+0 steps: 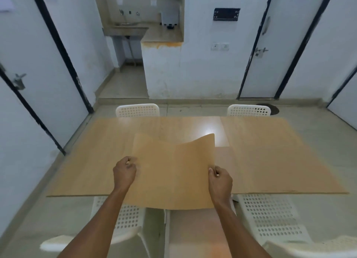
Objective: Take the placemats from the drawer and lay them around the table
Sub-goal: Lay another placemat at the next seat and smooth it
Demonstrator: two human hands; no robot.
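A person stands at the near edge of a long, pale wood-grain bench (96, 161) and holds a thin, flexible tan placemat (173, 170) of nearly the same colour as the top. The left hand (124, 173) pinches the sheet's left edge and the right hand (220, 180) pinches its right edge, each grip clamped on the sheet with curled fingers and thumb. The placemat hangs above the near middle of the bench, its far edge bowed and lifted at the right corner, its near edge overhanging the bench's front edge toward the person, so it is not yet laid flat. As for progress, the drawer is not in view, and at least this one mat is out of it. On the right half of the bench a large tan sheet (270, 151) seems to lie flat, its edge showing as a faint line near the glossy patch; it may be a mat already laid, but colour and blur make that uncertain, and the left half is as hard to read. Four white perforated plastic chairs (137, 110) stand around the bench, two at the far side and two near. By my judgement the task is in its laying stage, with this mat still to be set down and smoothed, and any others unseen.
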